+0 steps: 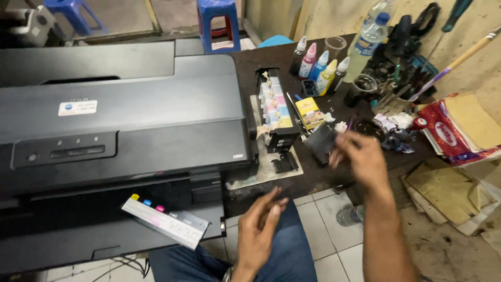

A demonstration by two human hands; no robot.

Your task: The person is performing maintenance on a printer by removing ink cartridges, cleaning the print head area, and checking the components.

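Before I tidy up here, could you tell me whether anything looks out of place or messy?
Yes. The ink tank unit lies detached beside the printer on a stained cloth. Crumpled tissues litter the bench by the right hand, which holds a small black part.

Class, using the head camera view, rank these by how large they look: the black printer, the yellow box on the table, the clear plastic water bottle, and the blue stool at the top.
1. black printer
2. blue stool, though farther away
3. clear plastic water bottle
4. yellow box, close to the bottle; unsure
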